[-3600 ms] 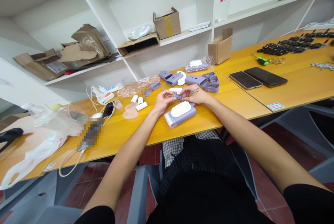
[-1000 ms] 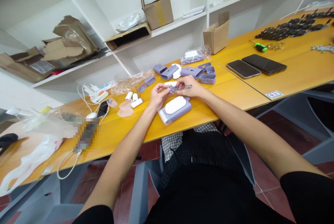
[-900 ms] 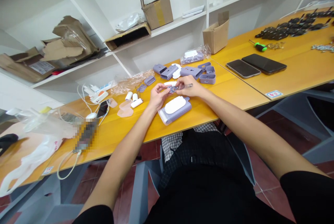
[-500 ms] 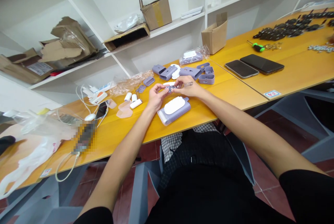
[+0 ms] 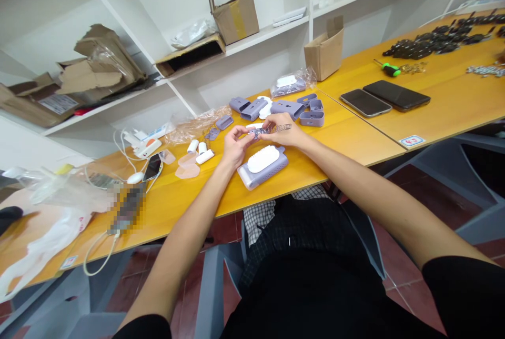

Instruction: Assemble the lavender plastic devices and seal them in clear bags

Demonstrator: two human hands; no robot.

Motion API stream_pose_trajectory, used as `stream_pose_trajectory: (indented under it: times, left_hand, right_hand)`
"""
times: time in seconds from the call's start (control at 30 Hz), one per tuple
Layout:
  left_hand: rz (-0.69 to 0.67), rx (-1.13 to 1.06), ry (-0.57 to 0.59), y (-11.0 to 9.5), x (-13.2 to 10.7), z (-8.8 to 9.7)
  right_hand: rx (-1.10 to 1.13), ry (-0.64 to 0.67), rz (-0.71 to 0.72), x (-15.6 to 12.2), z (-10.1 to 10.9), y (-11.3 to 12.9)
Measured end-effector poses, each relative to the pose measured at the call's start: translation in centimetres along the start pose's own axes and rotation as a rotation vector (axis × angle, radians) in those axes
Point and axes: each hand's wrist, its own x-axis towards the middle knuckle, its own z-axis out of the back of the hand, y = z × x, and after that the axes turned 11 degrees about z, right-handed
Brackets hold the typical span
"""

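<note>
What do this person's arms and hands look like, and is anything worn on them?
The left hand and right hand are both ungloved, with nothing worn visible at the wrists. The forearms are uncovered. Above them are short black sleeves, with no markings visible.

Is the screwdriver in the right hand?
No, the screwdriver lies on the table while the right hand holds a coiled spring.

Yellow-orange wooden table (image 5: 366,139) carrying a white-topped purple plastic case (image 5: 272,171) at near centre, short white cylinders (image 5: 204,157) left of it, two flat black-screened smartphones (image 5: 365,102) right, and a brown cardboard box (image 5: 322,57) far.
</note>
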Motion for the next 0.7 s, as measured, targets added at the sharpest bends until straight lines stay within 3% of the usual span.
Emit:
stream_pose_trajectory:
  times: [0.7]
  left_hand:
    - [0.012,0.016,0.013,0.18,-0.14,0.21]
  right_hand:
    - [0.036,0.039,-0.06,-0.05,-0.03,0.09]
